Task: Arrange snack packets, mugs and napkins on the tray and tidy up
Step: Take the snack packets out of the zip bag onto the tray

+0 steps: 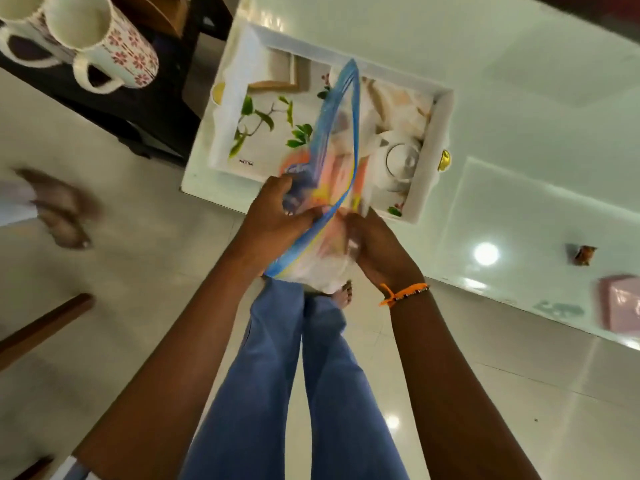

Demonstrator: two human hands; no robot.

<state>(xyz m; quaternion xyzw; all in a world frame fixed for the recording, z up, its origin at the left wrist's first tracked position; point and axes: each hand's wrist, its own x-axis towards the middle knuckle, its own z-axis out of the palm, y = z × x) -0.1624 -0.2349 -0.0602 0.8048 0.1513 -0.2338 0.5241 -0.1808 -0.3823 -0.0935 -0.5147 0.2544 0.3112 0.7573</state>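
We've got the clear zip bag [332, 188] w/ blue rim, orange and yellow stuff blurry inside, held above the white tray's [429, 161] near edge. Left hand [277, 216] fingers curled round its rim, right hand [374, 247] gripping the bag body too.

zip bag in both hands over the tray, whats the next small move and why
Probably spread the zip bag mouth and reach in for a snack packet. Left hand and right hand both grip its rim, colourful contents remain inside, and the tray lies directly beyond.
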